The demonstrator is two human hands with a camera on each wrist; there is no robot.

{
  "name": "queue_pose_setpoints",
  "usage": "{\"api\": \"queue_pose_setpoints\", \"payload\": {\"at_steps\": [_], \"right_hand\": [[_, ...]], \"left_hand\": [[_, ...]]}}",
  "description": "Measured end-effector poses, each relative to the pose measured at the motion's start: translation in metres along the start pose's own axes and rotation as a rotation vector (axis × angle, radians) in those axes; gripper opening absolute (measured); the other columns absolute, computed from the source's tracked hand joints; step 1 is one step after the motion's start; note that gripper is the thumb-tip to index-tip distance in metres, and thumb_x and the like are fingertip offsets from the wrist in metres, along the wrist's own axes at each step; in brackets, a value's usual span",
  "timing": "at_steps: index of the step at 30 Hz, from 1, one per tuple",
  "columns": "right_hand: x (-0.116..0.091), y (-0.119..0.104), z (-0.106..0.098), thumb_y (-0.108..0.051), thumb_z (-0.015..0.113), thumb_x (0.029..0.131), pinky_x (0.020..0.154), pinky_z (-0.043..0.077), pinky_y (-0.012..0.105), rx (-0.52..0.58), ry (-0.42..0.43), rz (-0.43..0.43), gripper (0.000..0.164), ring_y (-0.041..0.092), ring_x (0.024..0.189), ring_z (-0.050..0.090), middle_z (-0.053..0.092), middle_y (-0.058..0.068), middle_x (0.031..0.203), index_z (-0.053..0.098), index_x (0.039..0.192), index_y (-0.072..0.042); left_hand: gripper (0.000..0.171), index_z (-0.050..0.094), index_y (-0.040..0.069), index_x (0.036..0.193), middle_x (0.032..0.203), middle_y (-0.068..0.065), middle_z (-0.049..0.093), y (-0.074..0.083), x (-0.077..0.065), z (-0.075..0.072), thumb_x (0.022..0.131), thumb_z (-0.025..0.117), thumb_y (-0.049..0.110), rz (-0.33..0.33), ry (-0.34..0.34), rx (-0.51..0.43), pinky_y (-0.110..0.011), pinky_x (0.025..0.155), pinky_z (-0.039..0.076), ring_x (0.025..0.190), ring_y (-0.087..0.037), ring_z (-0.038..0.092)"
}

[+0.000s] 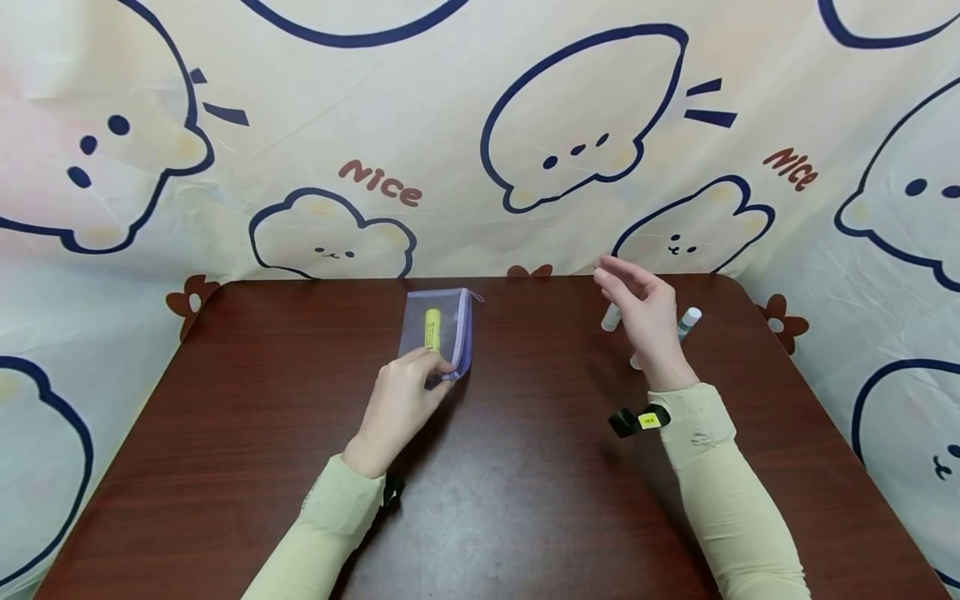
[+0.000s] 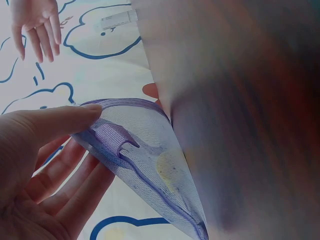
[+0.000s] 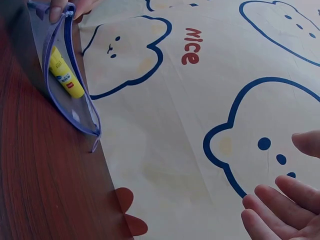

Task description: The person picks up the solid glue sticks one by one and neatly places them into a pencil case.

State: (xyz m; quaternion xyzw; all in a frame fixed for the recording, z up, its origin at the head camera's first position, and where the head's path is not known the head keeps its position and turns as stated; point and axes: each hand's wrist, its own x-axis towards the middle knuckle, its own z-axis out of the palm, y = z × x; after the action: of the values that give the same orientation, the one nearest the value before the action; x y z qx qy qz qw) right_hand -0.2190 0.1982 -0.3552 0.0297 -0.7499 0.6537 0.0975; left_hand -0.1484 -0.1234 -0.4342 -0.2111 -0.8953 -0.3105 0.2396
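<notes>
My left hand [image 1: 401,400] pinches the near corner of a purple mesh zip pouch [image 1: 463,337], its thumb over the zipped edge and fingers beneath. Through the mesh shows a yellow glue stick [image 1: 432,327] lying inside. From the right wrist view the pouch mouth [image 3: 48,95] looks unzipped and parted around the glue stick [image 3: 66,75]. My right hand [image 1: 647,321] is raised over the back right of the table, fingers extended and holding nothing. Behind it are a white tube [image 1: 611,317] and another white-capped tube [image 1: 690,320], both partly covered by the hand.
The dark brown wooden table [image 1: 517,467] ends at a patterned cloth backdrop [image 1: 450,125] behind and at the sides. One more pale tube end [image 1: 635,362] peeks out beside the right wrist. A black strap device [image 1: 637,420] sits on the right wrist.
</notes>
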Motion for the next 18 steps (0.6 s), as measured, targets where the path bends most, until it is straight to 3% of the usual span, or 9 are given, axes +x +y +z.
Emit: {"api": "queue_pose_setpoints", "payload": {"at_steps": [7,18], "right_hand": [[-0.002,0.001,-0.01,-0.034,0.074,0.096,0.095,0.049,0.023,0.009,0.007,-0.019,0.046,0.016,0.114,0.063,0.067,0.007,0.131,0.067,0.135,-0.01],[-0.003,0.002,-0.025,-0.034,0.074,0.095,0.098,0.046,0.027,-0.052,0.07,-0.035,0.049,0.016,0.12,0.058,0.067,0.007,0.13,0.067,0.134,-0.007]], "left_hand": [[0.02,0.076,0.008,0.089,0.088,-0.003,0.07,0.0,0.0,0.0,0.076,0.088,-0.001,-0.004,-0.005,0.001,-0.034,0.067,0.057,0.078,-0.017,0.07],[0.019,0.076,0.008,0.09,0.089,-0.003,0.07,-0.001,0.001,0.0,0.077,0.088,-0.001,-0.018,-0.012,-0.001,-0.034,0.067,0.058,0.079,-0.018,0.071]]}}
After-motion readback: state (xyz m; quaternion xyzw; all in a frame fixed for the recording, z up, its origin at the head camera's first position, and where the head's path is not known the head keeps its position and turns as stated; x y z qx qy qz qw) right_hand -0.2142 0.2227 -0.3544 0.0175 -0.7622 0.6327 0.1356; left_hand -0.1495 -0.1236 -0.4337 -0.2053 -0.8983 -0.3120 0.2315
